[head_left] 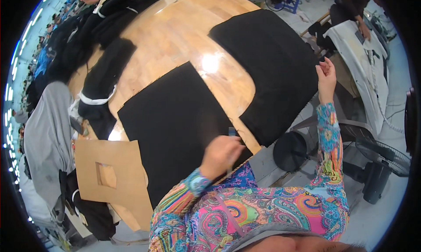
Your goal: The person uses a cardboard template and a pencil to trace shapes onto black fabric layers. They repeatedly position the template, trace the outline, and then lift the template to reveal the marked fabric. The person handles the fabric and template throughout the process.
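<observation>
The left hand [221,155] was curled over the left black cloth [169,116], near right; the outstretched right hand [326,72] half-curled by the right black cloth [278,68]. Neither hold was clear. Both cloths lay lengthwise far to near.

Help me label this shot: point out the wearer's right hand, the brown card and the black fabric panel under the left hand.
Right hand [326,79]: head view, middle of the hand.
Brown card [130,171]: head view, near its right edge.
Black fabric panel [173,127]: head view, middle of its face.
</observation>
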The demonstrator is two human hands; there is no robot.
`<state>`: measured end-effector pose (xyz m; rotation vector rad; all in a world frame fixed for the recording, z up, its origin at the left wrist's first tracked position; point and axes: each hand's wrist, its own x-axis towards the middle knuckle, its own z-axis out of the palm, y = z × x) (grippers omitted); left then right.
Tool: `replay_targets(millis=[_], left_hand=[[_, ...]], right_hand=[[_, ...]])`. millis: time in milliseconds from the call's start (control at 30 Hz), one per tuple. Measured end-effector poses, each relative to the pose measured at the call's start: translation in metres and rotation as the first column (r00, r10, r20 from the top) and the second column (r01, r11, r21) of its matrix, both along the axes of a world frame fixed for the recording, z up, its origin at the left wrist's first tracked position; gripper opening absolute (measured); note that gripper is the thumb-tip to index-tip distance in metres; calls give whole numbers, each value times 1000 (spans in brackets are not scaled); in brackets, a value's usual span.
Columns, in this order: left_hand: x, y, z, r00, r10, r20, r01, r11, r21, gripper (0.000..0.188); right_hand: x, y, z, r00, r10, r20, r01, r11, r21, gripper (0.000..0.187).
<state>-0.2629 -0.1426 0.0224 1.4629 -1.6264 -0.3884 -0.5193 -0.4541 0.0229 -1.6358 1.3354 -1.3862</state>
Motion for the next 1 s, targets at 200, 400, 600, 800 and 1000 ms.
replay_targets(millis=[200,400,600,800,1000], left_hand=[[93,118,9,623,778,-81,-739,619,264,7],[147,214,20,377,922,-82,-914,385,126,11],[203,346,17,-130,978,160,-981,-150,121,43],[218,374,-11,-122,986,114,-979,-139,151,52],[223,373,-20,-212,973,89,-959,-225,174,56]], right_hand=[[117,150,159,302,725,619,-888,450,-94,33],[154,215,238,-481,398,781,-862,-374,-341,20],[168,236,247,-476,56,877,-607,-743,-282,17],[169,245,252,-333,-34,942,-499,-841,-207,18],[176,247,252,-289,-33,957,-457,-874,-168,21]])
